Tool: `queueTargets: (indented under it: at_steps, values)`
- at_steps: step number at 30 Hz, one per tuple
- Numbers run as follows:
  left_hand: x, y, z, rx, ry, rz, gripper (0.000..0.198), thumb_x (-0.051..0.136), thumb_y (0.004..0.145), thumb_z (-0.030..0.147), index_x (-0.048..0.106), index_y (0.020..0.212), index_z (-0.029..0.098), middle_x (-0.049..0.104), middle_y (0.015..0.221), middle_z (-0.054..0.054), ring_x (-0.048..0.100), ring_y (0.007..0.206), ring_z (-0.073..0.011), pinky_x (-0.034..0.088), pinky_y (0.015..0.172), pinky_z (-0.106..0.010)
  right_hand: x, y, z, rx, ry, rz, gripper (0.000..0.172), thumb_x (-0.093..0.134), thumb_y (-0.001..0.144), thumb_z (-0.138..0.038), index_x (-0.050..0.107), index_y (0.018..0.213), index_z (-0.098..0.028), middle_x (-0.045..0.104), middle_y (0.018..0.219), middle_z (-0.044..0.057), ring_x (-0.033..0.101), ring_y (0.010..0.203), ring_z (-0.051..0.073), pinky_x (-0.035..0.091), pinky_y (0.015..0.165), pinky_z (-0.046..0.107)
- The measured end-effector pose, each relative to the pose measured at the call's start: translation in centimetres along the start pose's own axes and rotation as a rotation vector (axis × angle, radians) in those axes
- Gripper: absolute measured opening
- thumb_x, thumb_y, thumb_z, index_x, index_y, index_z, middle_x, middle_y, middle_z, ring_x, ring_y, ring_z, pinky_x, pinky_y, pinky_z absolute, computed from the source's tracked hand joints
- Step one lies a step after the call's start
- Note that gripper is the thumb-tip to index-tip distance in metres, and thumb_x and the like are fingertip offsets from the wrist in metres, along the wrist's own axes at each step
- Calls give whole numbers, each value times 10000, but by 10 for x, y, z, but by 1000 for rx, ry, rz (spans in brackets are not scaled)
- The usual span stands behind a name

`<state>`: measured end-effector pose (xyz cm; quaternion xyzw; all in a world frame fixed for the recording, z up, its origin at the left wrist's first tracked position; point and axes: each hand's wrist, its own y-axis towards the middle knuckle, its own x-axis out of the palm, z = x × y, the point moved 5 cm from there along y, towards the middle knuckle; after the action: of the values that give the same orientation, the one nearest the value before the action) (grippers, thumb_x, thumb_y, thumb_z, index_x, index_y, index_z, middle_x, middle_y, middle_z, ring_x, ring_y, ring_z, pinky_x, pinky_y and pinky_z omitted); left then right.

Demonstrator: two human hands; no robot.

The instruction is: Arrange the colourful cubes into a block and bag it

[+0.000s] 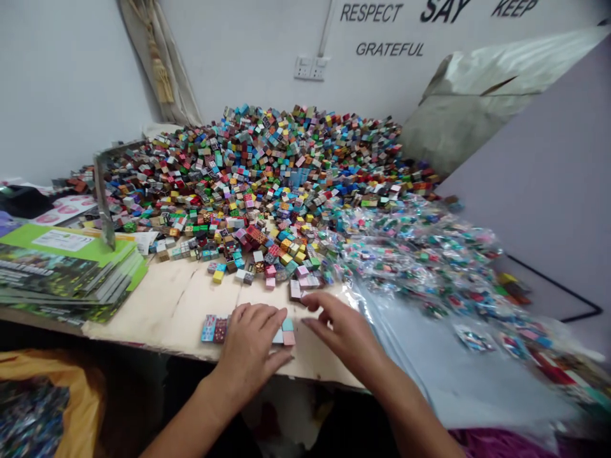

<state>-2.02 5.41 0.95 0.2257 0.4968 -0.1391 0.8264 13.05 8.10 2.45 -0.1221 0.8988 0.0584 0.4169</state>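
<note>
The left hand (pixel 248 346) lay flat at 6 o'clock, fingers open and resting on a row of small painted cubes (pixel 220 329); the right hand (pixel 341 331) hovered at 5 o'clock, fingers loosely spread, gripping nothing

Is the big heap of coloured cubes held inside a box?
No, the heap of small coloured cubes lies loose on a wooden board, with no box around it.

A plywood tabletop (pixel 165 312) carries a heap of small colored cubes (pixel 267 184) at center, stacked booklets (pixel 62 273) at left, and clear plastic bags (pixel 420 254) of cubes at right.
</note>
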Motion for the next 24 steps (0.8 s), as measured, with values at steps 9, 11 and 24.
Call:
queueTargets:
  at_steps: [9, 11, 24]
  values:
    - [6, 5, 1, -4, -18, -5, 376, 660, 794, 258, 545, 1148, 204, 644, 1115, -65, 575, 1014, -254, 430, 861, -425, 5, 38, -1, -173, -377, -152, 388, 547, 738, -31, 595, 1093, -178, 606, 1054, 53, 585, 953, 192, 433, 777, 255]
    - [6, 4, -2, 3, -25, -5, 388, 663, 793, 261, 536, 1155, 204, 640, 1124, -63, 571, 1016, -253, 428, 864, -428, 9, 23, 0, -164, -291, -174, 427, 556, 728, -34, 578, 1123, -193, 614, 1066, 45, 591, 947, 192, 437, 785, 265]
    - [7, 4, 7, 12, 3, -13, 517, 680, 777, 358, 502, 1245, 232, 609, 1212, -54, 483, 1158, -290, 352, 967, -477, 1, -15, 18, -103, 63, -175, 347, 592, 768, -157, 577, 1111, -206, 592, 1041, 51, 586, 732, 143, 461, 683, 254]
